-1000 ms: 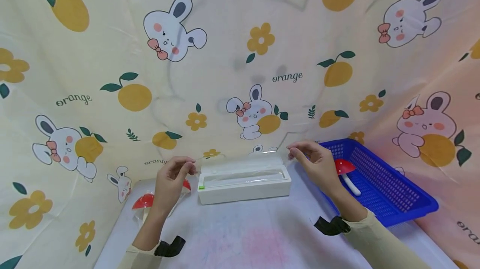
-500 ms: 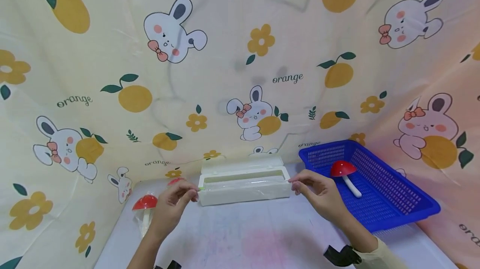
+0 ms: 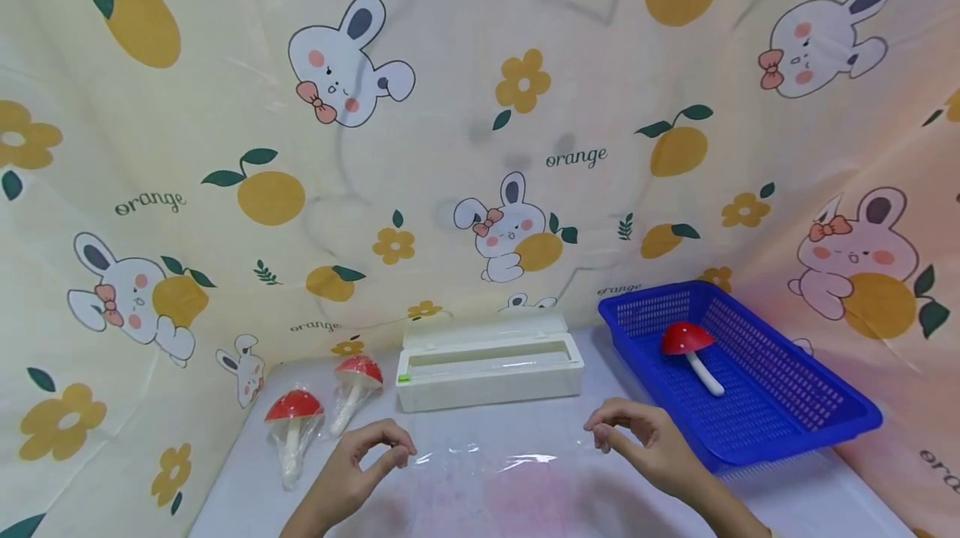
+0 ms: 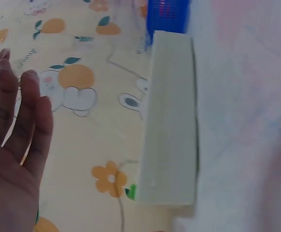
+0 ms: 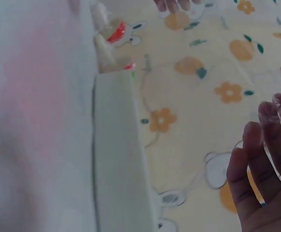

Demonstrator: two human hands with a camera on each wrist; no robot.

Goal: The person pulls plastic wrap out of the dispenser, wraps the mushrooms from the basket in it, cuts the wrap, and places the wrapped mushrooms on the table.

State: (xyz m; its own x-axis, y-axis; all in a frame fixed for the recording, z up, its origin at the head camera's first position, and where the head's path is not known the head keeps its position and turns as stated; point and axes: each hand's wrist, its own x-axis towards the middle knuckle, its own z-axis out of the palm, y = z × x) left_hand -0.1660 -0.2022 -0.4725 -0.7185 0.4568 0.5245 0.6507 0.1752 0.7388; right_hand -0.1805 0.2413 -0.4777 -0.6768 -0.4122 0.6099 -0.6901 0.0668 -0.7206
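A clear sheet of plastic wrap [image 3: 525, 460] stretches between my two hands above the near part of the table. My left hand [image 3: 358, 471] pinches one corner between thumb and fingers, and my right hand [image 3: 647, 448] pinches the other. Behind the wrap stands the white wrap dispenser box [image 3: 489, 389], its lid raised and a roll visible inside. In the left wrist view, the fingers of my left hand [image 4: 20, 121] are at the left, apart from the box. The right wrist view shows my right hand [image 5: 266, 169] with film at its fingertips.
Two wrapped toy mushrooms with red caps, a nearer one [image 3: 294, 430] and a farther one [image 3: 356, 388], lie at the left. At the right, a blue basket [image 3: 795, 371] holds an unwrapped toy mushroom [image 3: 688, 342]. A patterned curtain [image 3: 450, 130] hangs behind the white table.
Both hands have come down from behind the dispenser box toward the front, drawing the wrap over the box's front edge. The sheet is now in front of and apart from the box.
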